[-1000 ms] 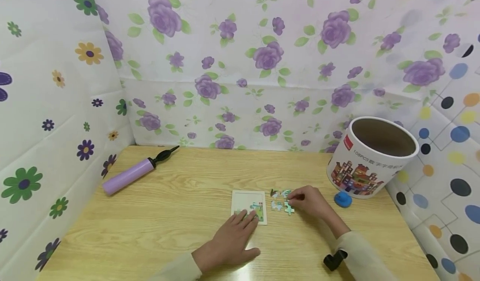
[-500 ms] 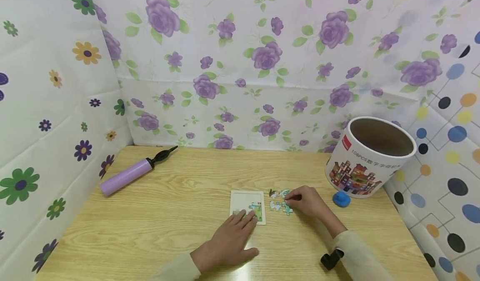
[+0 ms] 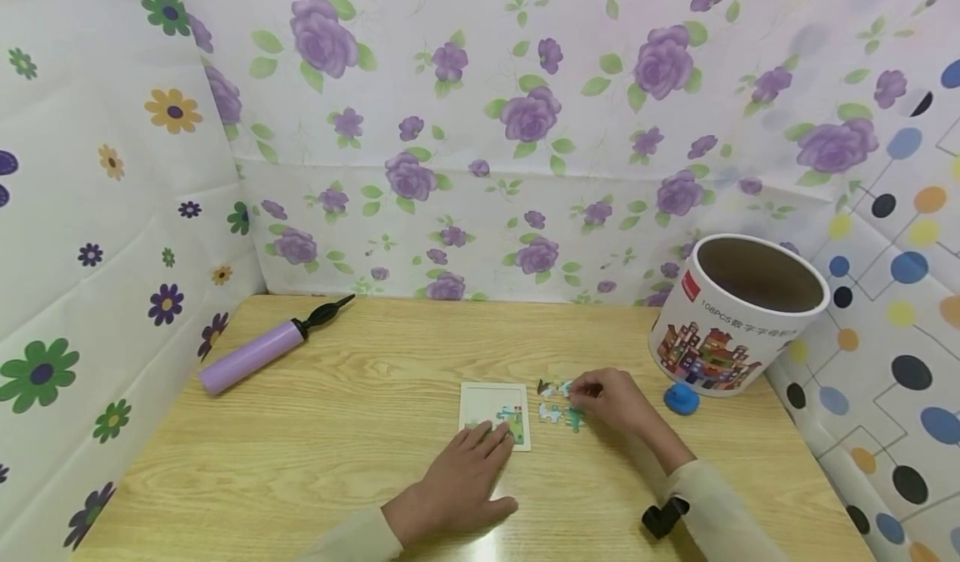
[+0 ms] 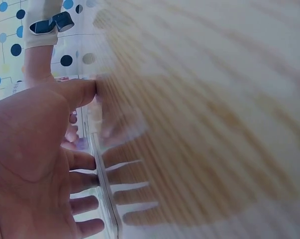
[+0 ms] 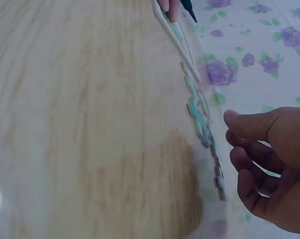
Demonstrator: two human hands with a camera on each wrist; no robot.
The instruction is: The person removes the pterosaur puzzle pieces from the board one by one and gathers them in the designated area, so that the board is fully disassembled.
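Note:
Flat on the table lies a small square puzzle board (image 3: 480,405) in a pale frame, with a few green and blue pieces fitted at its lower part. My left hand (image 3: 463,480) rests its straight fingers across the lower edge of this board. Just right of the board are several loose jigsaw pieces (image 3: 551,413). Over the right-hand ones my right hand (image 3: 617,401) bends its fingers, thumb and index tips close together. In the right wrist view, the hand (image 5: 281,154) is beside the row of pieces (image 5: 202,122); whether it pinches one cannot be made out.
A purple hand pump (image 3: 255,356) with a black nozzle lies at the left of the wooden table (image 3: 360,445). At the right stand a large white printed bucket (image 3: 738,316) and a small blue toy duck (image 3: 681,398). Patterned cloth walls (image 3: 480,128) enclose the table.
The right hand's fingertips have shifted slightly left over the right-hand puzzle pieces. My left hand stays on the board. The whole view has drifted a little.

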